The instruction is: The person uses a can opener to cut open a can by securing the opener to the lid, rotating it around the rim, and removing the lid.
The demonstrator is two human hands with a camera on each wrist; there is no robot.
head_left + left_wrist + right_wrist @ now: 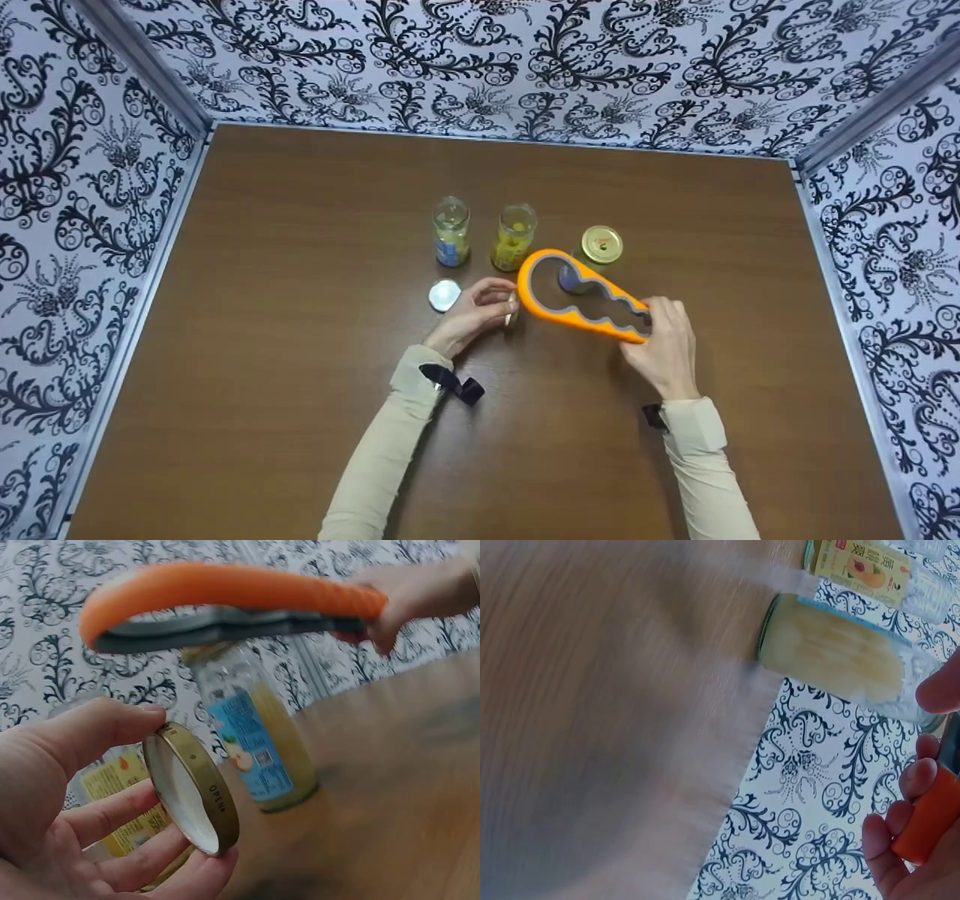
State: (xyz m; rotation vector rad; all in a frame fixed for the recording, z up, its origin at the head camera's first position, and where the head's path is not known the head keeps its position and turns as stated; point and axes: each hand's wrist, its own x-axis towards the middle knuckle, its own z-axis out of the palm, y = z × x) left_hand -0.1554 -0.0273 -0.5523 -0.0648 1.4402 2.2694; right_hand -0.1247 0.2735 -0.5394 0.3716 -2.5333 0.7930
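Observation:
My left hand point(474, 313) holds a gold metal lid point(196, 791) by its rim, thumb on one edge and fingers on the other. Its white inner side shows in the left wrist view. With my right hand point(667, 345) I grip the handle end of an orange jar opener point(546, 311) that has a grey wavy inner edge. Held above the table, its loop reaches toward my left hand. Behind it stands a glass jar point(259, 739) with a blue label, pale contents and a gold lid point(602, 244) on top.
Two lidless glass jars, a blue-labelled one point(451, 232) and a yellow-labelled one point(514, 238), stand upright left of the lidded jar. A pale round lid point(445, 295) lies on the brown table point(300, 337). Patterned panels point(480, 67) border the back and sides.

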